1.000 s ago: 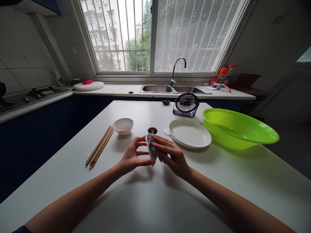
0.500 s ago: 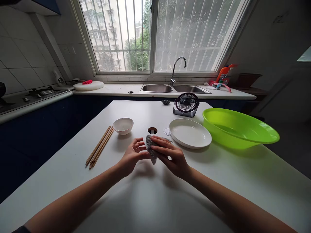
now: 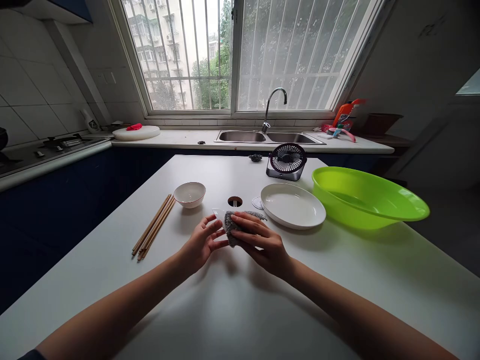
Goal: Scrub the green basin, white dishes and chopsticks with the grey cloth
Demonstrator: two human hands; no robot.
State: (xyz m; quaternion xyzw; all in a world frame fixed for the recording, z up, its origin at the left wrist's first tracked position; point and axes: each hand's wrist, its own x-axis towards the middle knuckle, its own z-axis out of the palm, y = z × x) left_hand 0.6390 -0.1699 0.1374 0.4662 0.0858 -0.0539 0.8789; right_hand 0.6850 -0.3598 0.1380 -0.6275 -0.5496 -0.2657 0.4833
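Observation:
A grey steel-wool scourer (image 3: 231,228) in a clear plastic wrapper sits between my two hands just above the white table (image 3: 232,310). My right hand (image 3: 262,243) grips it from the right with fingers curled over its top. My left hand (image 3: 202,242) pinches the wrapper's left edge. A small white bowl (image 3: 190,194) stands to the left beyond my hands, with a bundle of wooden chopsticks (image 3: 153,227) further left. A white plate (image 3: 292,205) lies to the right, next to a lime-green basin (image 3: 365,198).
A small black desk fan (image 3: 287,161) stands behind the plate, and a dark scourer (image 3: 255,158) lies near it. A round hole (image 3: 235,201) is in the tabletop. Beyond are a steel sink (image 3: 267,136) with tap, a hob (image 3: 48,145) at left, and bottles (image 3: 343,120) at right.
The scourer has tilted from upright to lying lower and flatter. Both hands dropped slightly toward the table and closed in on it.

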